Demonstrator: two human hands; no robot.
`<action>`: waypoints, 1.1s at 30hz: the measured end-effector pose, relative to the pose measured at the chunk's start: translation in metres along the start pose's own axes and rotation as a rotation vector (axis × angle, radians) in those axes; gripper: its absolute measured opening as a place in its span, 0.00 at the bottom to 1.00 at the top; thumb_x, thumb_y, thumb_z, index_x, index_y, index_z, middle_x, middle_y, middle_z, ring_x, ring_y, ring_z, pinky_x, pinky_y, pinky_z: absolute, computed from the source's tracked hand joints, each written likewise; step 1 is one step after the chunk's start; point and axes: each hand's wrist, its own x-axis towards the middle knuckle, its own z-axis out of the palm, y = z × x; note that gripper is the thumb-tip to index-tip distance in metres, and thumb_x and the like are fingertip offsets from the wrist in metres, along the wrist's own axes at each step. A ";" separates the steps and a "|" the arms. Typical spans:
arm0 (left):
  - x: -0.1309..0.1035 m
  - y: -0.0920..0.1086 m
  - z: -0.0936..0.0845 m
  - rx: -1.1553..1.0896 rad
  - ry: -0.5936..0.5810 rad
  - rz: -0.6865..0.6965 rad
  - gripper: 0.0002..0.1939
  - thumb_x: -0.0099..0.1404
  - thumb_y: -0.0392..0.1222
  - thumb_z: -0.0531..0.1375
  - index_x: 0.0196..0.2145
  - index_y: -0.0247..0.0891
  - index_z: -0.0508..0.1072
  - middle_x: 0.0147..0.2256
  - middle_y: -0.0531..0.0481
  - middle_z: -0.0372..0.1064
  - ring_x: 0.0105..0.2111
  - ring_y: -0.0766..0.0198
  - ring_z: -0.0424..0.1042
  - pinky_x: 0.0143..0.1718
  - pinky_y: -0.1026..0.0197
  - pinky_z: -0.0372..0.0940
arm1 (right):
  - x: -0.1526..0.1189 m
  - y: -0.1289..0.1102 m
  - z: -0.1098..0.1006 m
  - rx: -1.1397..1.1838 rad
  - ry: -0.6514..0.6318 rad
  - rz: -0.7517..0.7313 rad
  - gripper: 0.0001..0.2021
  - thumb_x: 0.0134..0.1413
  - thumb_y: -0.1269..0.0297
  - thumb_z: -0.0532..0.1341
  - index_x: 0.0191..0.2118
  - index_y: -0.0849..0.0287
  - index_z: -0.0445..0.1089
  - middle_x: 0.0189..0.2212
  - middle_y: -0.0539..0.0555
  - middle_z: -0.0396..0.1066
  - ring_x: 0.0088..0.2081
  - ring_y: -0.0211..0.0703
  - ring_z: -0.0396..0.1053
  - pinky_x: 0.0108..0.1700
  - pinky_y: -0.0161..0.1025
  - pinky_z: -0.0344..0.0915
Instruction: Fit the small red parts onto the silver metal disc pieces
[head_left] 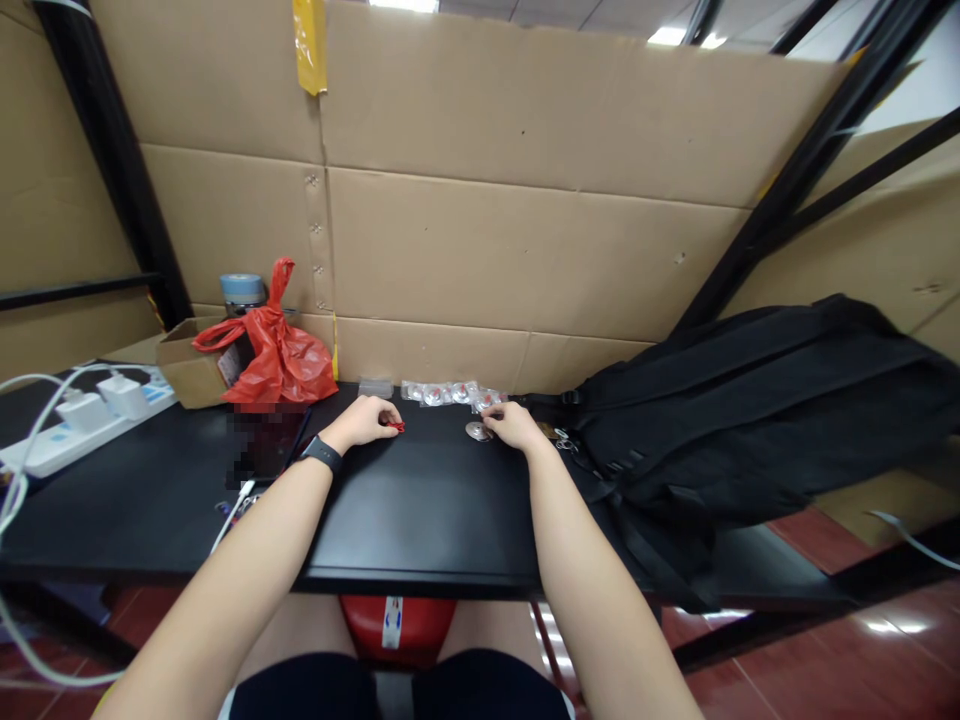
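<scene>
My left hand [369, 421], with a dark watch on its wrist, is closed on a small red item [397, 426] just above the black table [427, 510]. Over to the right, the fingers of my right hand [510, 424] pinch the edge of a round silvery disc [478, 431]. Beyond both hands, several small clear packets [450, 392] with round silvery and red contents lie in a row along the cardboard wall. A clear flat case [376, 388] lies at the left end of this row.
A black backpack [750, 410] covers the table's right side. At the left are a red plastic bag [281, 355], a cardboard box [191, 370], a dark tablet-like device [274, 445] and a white power strip [90, 425] with cables. Small metal items [564, 438] lie beside the backpack.
</scene>
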 end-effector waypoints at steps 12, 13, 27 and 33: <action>0.002 -0.002 0.002 0.073 -0.044 -0.004 0.15 0.55 0.31 0.58 0.38 0.37 0.82 0.33 0.50 0.80 0.33 0.65 0.78 0.37 0.68 0.68 | 0.019 -0.011 0.014 -0.206 0.032 0.098 0.33 0.50 0.80 0.56 0.60 0.46 0.67 0.66 0.53 0.59 0.66 0.58 0.56 0.59 0.60 0.58; 0.002 -0.002 0.002 0.086 -0.049 -0.004 0.16 0.55 0.31 0.58 0.38 0.38 0.82 0.33 0.50 0.80 0.33 0.65 0.78 0.37 0.68 0.68 | 0.020 -0.011 0.013 -0.217 0.024 0.107 0.33 0.49 0.81 0.56 0.59 0.45 0.69 0.65 0.54 0.61 0.65 0.59 0.57 0.59 0.61 0.57; -0.002 0.003 -0.012 0.236 -0.023 -0.025 0.13 0.55 0.35 0.61 0.38 0.40 0.81 0.36 0.48 0.79 0.34 0.60 0.76 0.39 0.64 0.67 | 0.021 -0.013 -0.013 -0.059 0.236 -0.043 0.16 0.63 0.65 0.54 0.53 0.53 0.71 0.51 0.58 0.75 0.55 0.54 0.68 0.57 0.52 0.59; 0.001 0.032 -0.005 0.015 0.161 0.056 0.18 0.67 0.49 0.57 0.48 0.38 0.75 0.44 0.45 0.77 0.41 0.58 0.75 0.45 0.61 0.67 | 0.002 -0.047 -0.018 0.458 0.176 -0.274 0.17 0.51 0.53 0.64 0.43 0.57 0.68 0.31 0.53 0.76 0.34 0.45 0.73 0.39 0.40 0.68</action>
